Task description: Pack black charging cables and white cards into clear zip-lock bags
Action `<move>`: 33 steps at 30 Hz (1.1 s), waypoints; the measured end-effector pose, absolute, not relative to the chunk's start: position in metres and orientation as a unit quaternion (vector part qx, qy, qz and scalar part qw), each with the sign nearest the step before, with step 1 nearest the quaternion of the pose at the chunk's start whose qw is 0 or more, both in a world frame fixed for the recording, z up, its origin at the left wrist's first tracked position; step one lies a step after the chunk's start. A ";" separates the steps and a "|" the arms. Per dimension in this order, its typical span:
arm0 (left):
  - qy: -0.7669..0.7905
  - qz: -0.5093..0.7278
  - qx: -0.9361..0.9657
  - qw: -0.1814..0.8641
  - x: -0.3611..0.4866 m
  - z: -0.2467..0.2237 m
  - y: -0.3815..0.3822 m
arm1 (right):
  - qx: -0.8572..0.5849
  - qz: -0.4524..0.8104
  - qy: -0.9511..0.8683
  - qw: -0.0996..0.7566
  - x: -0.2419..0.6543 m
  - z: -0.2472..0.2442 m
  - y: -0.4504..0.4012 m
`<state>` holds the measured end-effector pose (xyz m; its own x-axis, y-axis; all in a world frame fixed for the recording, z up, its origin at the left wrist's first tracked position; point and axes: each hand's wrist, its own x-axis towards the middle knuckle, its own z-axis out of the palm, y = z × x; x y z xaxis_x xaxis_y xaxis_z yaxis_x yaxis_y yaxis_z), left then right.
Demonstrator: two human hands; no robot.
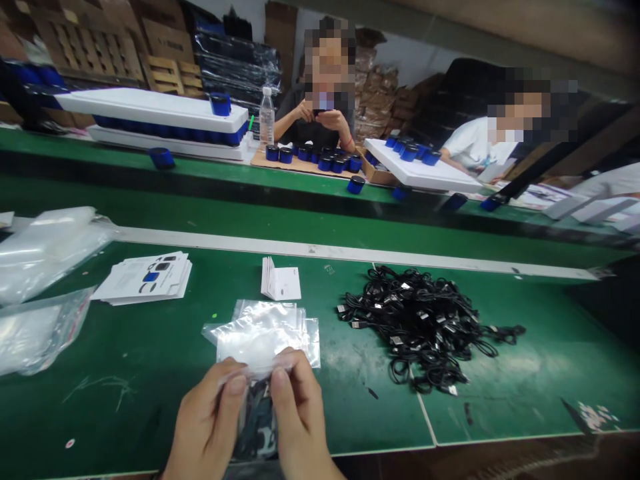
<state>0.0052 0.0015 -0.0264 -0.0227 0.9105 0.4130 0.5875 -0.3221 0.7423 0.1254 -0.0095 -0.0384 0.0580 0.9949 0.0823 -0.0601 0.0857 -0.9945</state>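
Between my two hands is a clear plastic bag point(257, 427) with a dark item inside, probably a black cable, though its shape is partly hidden. My left hand point(213, 410) pinches the bag's top edge at the left, thumb against fingers. On the other side my right hand point(299, 403) grips the same edge in a like pinch. Just beyond my fingertips lies a loose stack of flat clear bags point(265, 327) on the green table. A folded white leaflet point(285, 283) stands behind that stack. To the right is a tangled heap of black USB cables point(425, 327).
Printed leaflets point(145, 277) lie in a pile at the left, beside large plastic packs point(45, 253). A white strip point(350, 252) runs along the table. Across it, blue round containers point(325, 162) and white foam trays point(160, 110) stand before a person holding a phone; another person sits further right.
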 end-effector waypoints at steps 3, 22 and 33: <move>0.570 0.430 0.641 0.282 0.001 -0.014 0.005 | -0.436 0.515 -0.489 0.552 0.136 -0.025 -0.002; 0.572 0.371 0.581 0.444 -0.005 -0.003 0.001 | -0.470 0.443 -0.611 0.458 0.149 -0.012 -0.001; 0.582 0.347 0.639 0.364 -0.032 -0.016 -0.003 | -0.455 0.471 -0.637 0.407 0.158 -0.006 0.002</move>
